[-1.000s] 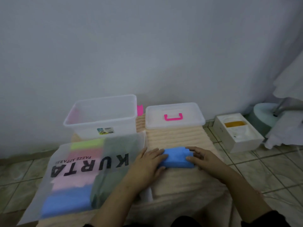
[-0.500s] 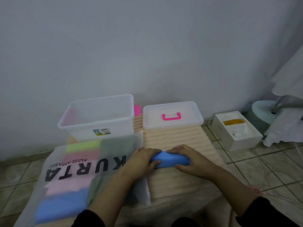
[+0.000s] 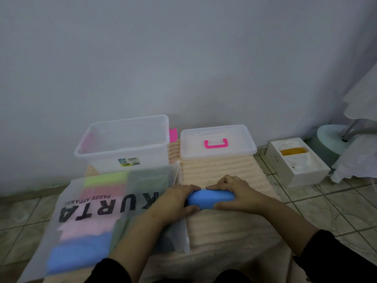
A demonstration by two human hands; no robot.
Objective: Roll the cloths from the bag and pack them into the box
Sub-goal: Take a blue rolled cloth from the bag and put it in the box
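Both forearms reach forward and converge, dark sleeves at the elbows. The left hand point(image 3: 175, 199) and right hand point(image 3: 236, 196) lie knuckles-up, fingers curled over a blue cloth roll point(image 3: 210, 198), fingertips nearly meeting

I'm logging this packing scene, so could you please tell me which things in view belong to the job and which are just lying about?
Part of the job:
- blue cloth, rolled, gripped by left hand and right hand
- bag of folded cloths
- clear box, open
- lid with pink handle

Lying about:
- white carton
- peach mat underneath
- white drape
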